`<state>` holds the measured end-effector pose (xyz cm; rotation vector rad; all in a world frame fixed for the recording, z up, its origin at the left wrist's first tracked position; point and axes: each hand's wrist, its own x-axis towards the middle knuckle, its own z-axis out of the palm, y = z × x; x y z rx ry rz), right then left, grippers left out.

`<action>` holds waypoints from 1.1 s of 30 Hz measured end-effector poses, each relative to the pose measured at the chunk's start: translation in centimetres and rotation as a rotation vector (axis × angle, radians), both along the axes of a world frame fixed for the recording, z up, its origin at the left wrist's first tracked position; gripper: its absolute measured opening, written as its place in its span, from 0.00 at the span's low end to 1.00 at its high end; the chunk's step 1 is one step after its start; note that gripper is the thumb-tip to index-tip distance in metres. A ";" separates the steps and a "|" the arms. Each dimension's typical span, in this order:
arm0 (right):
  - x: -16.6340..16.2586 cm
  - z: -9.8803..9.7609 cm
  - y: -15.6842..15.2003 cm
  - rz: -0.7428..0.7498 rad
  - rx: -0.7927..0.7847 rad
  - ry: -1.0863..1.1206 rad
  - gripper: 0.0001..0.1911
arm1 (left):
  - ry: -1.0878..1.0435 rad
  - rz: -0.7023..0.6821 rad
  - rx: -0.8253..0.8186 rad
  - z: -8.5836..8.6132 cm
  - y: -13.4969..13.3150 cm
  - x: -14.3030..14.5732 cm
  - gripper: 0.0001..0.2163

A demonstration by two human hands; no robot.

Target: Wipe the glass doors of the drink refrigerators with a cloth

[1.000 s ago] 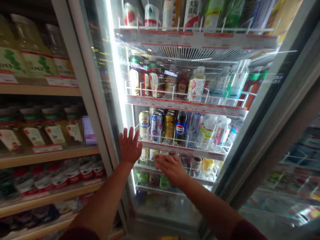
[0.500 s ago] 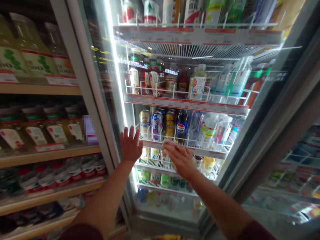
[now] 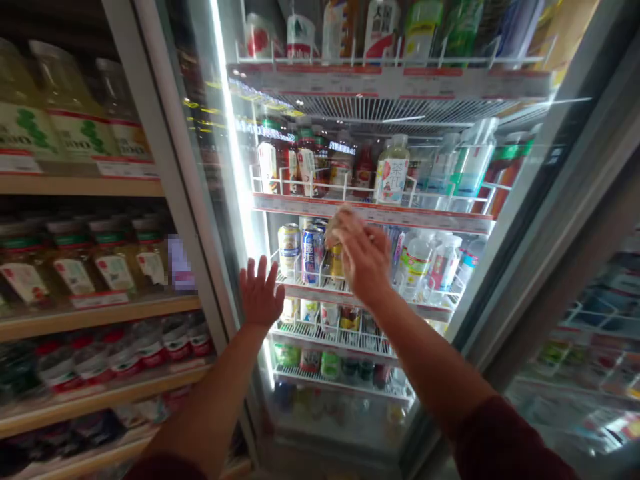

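Note:
A glass fridge door (image 3: pixel 325 427) stands in front of me, with reflections on its pane and lit drinks behind. My left hand (image 3: pixel 261 293) is flat with fingers spread, by the pane's left edge. My right hand (image 3: pixel 365 250) is bent over a small pale wad that looks like a cloth (image 3: pixel 340 223), pressed towards the glass at the height of the can shelf. Its fingers partly hide the wad. Behind that hand are a gold can (image 3: pixel 335 261) and a blue can (image 3: pixel 313 257); a silver can (image 3: pixel 289 250) stands further left.
On the left, open shelves (image 3: pixel 100 308) carry juice bottles (image 3: pixel 70 260) and red-capped bottles (image 3: pixel 95 360). A metal door frame (image 3: pixel 165 200) divides them from the fridge. Another glass-fronted cooler (image 3: pixel 590 360) is on the right. Wire racks (image 3: pixel 425 113) hold bottles inside.
My right hand has moved up with the pale cloth, from the lower edge of the can shelf to near the shelf above. My left hand has stayed nearly in place.

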<state>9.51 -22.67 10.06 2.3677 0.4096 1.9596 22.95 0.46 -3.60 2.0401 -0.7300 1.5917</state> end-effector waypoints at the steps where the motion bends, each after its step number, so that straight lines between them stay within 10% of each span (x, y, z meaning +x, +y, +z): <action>1: 0.1 0.9 -0.4 -0.018 0.091 -0.053 0.20 | 0.005 0.000 0.001 0.0 0.0 0.0 0.27; 4: -0.3 -0.2 -0.6 -0.020 0.114 -0.080 0.28 | 0.025 0.001 -0.001 0.0 0.0 0.0 0.27; 9: -2.6 -5.7 -1.6 0.095 -0.394 0.198 0.31 | 0.039 0.003 -0.001 0.1 0.1 0.1 0.26; 16: -5.1 -5.9 -8.2 -0.077 0.122 -0.195 0.28 | 0.068 0.027 0.003 0.0 0.2 0.3 0.27; 21: -7.1 -14.1 -7.0 0.050 -0.214 0.171 0.20 | 0.088 -0.035 -0.020 0.2 0.2 0.3 0.28; 28: -9.7 -11.2 -13.0 -0.176 0.159 -0.149 0.19 | 0.121 -0.028 -0.050 0.2 0.0 0.3 0.30; 33: -9.9 -18.5 -9.8 0.005 -0.016 0.104 0.13 | 0.092 -0.022 -0.020 0.2 0.1 0.5 0.30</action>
